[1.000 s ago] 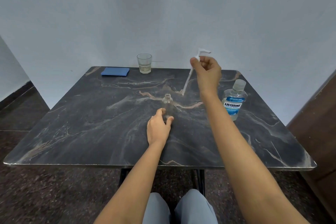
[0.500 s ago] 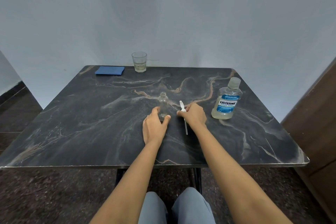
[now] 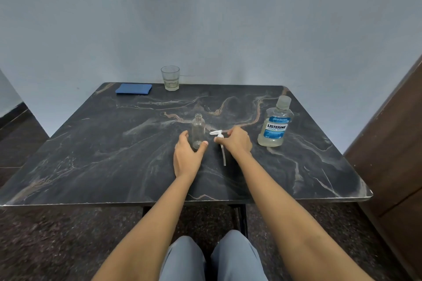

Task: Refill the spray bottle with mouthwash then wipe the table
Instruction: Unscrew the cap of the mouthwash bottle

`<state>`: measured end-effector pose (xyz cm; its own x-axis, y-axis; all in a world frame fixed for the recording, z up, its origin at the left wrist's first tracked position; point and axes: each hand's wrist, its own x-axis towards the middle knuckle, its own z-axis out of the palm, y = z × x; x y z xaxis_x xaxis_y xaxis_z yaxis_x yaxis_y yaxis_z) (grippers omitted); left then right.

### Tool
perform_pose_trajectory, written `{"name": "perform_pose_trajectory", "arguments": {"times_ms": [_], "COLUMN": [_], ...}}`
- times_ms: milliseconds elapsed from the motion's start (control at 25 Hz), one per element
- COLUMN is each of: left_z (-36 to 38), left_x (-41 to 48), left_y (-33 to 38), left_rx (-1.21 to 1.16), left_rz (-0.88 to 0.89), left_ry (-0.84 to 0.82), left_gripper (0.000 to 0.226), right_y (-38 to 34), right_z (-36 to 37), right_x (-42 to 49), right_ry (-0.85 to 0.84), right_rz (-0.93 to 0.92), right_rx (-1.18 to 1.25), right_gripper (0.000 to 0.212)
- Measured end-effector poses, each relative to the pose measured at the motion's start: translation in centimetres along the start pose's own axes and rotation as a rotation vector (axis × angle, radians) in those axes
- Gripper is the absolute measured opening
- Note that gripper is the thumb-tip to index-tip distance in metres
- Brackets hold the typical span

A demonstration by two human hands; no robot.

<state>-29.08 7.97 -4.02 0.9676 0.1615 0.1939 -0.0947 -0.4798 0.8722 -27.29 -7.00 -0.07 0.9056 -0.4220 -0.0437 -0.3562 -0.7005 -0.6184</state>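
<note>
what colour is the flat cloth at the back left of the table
The cloth is blue, shown in the head view.

Mouthwash label small print illegible

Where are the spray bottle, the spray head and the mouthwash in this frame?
spray bottle (image 3: 198,130): head view, on its clear body.
spray head (image 3: 218,133): head view, on its white top, above the tube.
mouthwash (image 3: 276,129): head view, on its blue label.

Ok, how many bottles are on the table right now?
2. The small spray bottle stands in the middle, uncapped, its base held by the left hand; the mouthwash bottle stands capped at the far right. None looks hidden.
</note>
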Motion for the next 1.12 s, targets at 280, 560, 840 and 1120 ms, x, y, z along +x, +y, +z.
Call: {"name": "perform_pose_trajectory", "arguments": {"times_ms": [280, 560, 840, 1120], "left_z": [2.1, 9.6, 13.9, 15.3], "left_x": [-3.6, -2.0, 0.4, 1.7], "left_y": [4.8, 12.0, 12.3, 11.2], "left_rx": [-0.155, -0.212, -0.354, -0.209], "left_rz": [0.356, 0.208, 0.091, 0.216], "left_ry": [0.276, -0.329, -0.497, -0.488], "left_gripper": [0.041, 0.082, 0.061, 0.036], "right_y": [0.6, 1.8, 1.1, 1.2], "right_z": [-10.0, -16.1, -16.8, -15.5], "right_x": [-2.1, 2.3, 4.4, 4.9], "right_ry": [0.543, 0.440, 0.315, 0.369], "right_rz": [-0.385, -0.114, -0.172, -0.154], "right_rx": [0.251, -0.442, -0.664, -0.700], "right_gripper": [0.024, 0.071, 0.073, 0.066]}}
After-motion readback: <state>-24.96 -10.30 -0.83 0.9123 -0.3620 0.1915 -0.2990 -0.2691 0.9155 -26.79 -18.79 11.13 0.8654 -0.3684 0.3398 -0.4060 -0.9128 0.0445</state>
